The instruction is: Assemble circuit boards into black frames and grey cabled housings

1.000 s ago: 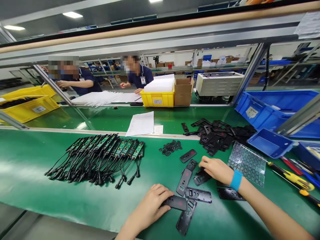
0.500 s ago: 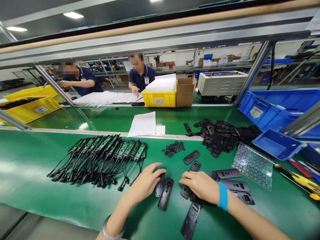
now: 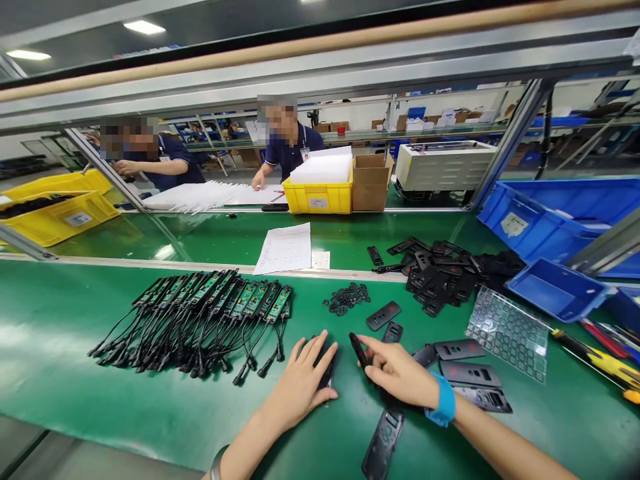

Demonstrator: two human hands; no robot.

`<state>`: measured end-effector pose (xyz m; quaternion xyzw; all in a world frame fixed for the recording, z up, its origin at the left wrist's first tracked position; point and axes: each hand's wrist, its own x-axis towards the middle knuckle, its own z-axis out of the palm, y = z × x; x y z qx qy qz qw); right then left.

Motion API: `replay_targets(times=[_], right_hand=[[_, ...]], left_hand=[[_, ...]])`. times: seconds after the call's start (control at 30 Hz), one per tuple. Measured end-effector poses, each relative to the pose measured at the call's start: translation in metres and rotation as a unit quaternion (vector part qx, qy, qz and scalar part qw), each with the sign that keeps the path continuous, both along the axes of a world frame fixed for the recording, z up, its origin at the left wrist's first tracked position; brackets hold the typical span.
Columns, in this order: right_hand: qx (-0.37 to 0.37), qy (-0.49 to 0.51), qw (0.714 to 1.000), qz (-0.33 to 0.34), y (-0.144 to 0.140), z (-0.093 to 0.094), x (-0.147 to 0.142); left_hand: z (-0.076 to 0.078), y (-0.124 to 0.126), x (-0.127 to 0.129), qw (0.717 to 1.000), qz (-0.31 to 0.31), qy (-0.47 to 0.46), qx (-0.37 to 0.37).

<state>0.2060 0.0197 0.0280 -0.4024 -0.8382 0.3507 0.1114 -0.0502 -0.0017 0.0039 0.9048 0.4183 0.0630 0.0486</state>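
My left hand [image 3: 305,377] lies palm down with its fingers spread over black plastic housing parts [image 3: 326,365], mostly hidden beneath it. In my right hand [image 3: 403,373] a black plastic cover [image 3: 359,349] is pinched between thumb and fingers, raised on edge above the bench. Below that hand, another black cover with cutouts [image 3: 383,443] rests on the green mat. More covers lie around it, among them one with a red mark [image 3: 384,315] and a group to the right of the wrist [image 3: 470,373].
Circuit boards with black cables [image 3: 210,300] lie in a row at left. Small black rings [image 3: 347,298] are heaped mid-bench, with a pile of black covers [image 3: 440,270] behind. A clear sheet of pads [image 3: 507,333], a blue tray [image 3: 557,290] and screwdrivers [image 3: 595,360] are at right. Two co-workers sit opposite.
My left hand has moved right and down onto the housing parts, its fingers spreading. My right hand has lifted a black cover and tilted it up. One co-worker across has shifted right.
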Motion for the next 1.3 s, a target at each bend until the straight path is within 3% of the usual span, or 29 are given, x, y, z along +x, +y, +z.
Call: replay_targets(times=[0.1,0.17,0.27,0.33,0.43,0.53,0.7,0.8,0.93,1.07,1.2,1.3], right_hand=[[-0.051,0.009,0.998,-0.026,-0.007,-0.008,-0.004],[-0.016,-0.017,0.997,-0.067,-0.01,-0.01,0.002],[0.062,-0.09,0.986,-0.124,-0.019,-0.01,0.012],[0.085,-0.125,0.981,-0.119,-0.029,-0.009,0.013],[0.108,-0.134,0.984,-0.043,-0.036,-0.004,0.004],[0.139,-0.156,0.978,-0.003,-0.014,0.003,-0.001],[0.136,-0.18,0.973,-0.047,0.057,0.005,0.018],[0.108,-0.14,0.982,-0.07,0.067,0.005,0.033],[-0.003,-0.039,0.989,-0.142,0.037,0.001,0.038],[-0.153,0.039,0.978,-0.137,0.002,-0.004,0.032],[-0.11,0.059,0.98,-0.158,-0.023,0.006,0.046],[0.023,-0.052,0.99,-0.126,-0.038,0.008,0.063]], left_hand=[[0.003,0.004,-0.001,0.999,-0.038,-0.007,-0.011],[0.004,0.005,-0.003,0.997,-0.071,-0.002,-0.024],[0.002,0.006,-0.004,0.999,-0.041,0.009,-0.025],[-0.001,0.006,-0.001,1.0,-0.007,0.008,-0.023],[-0.002,0.008,0.003,1.0,-0.007,0.003,-0.006],[0.002,0.014,0.006,0.999,-0.044,0.019,0.006],[0.01,0.029,0.01,0.989,-0.141,0.043,-0.015],[0.007,0.03,0.014,0.988,-0.149,0.04,-0.018],[0.005,0.021,0.026,0.993,-0.114,0.017,-0.009],[0.005,0.016,0.038,0.988,-0.15,0.017,0.012],[0.006,0.017,0.039,0.988,-0.148,0.046,0.019],[0.01,0.015,0.044,0.989,-0.14,0.038,0.037]])
